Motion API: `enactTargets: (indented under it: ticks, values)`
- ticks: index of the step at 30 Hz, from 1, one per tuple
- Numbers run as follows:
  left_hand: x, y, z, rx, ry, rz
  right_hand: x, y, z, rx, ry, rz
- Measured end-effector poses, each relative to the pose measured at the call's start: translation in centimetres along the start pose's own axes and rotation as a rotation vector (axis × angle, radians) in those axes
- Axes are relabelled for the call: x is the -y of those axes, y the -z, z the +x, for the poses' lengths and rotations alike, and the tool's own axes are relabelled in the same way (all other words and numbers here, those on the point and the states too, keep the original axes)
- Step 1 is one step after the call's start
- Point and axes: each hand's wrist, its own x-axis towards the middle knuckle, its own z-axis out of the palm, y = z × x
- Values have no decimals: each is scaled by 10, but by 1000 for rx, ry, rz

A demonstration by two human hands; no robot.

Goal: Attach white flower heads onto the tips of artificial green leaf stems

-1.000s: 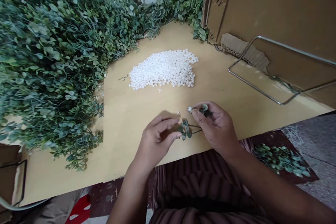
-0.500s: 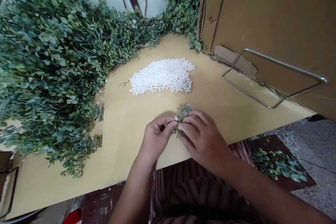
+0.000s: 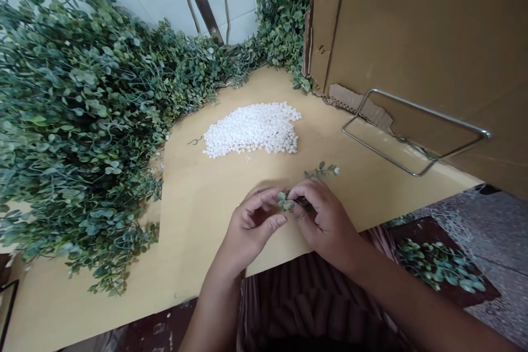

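Note:
A small sprig of artificial green leaves (image 3: 321, 170) is pinched between the thumb and fingers of my right hand (image 3: 325, 214). One leafy end sticks out to the upper right, with a pale white tip. Another leafy end pokes out to the left of the pinch, and my right fingers hide the stem between. My left hand (image 3: 251, 228) is beside that left end, thumb and fingers parted, the fingertips close to the leaves; I cannot tell if they touch. Beyond both hands a pile of small white pieces (image 3: 251, 129) lies on the tan tabletop (image 3: 206, 220).
A big heap of artificial greenery (image 3: 94, 110) fills the left and back. A cardboard box (image 3: 424, 27) stands at the right, a bent metal wire frame (image 3: 388, 159) by its base. More sprigs (image 3: 441, 264) lie on a dark low surface, lower right.
My left thumb and fingers have parted from the sprig. It has turned in my right hand, so one end now points to the upper right. The view has shifted slightly.

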Motion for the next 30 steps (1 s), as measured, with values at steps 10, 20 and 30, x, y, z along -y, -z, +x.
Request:
enactTargets:
  ticks: [10,20,30]
  values:
    - [1,-16,11,-165,57,-162,5,6,7,104,-322,263]
    - [4,-10,8,-191,98,-139,3,10,14,216,-427,317]
    - [0,-4,3,-148,112,81,-7,19,15,187,-457,505]
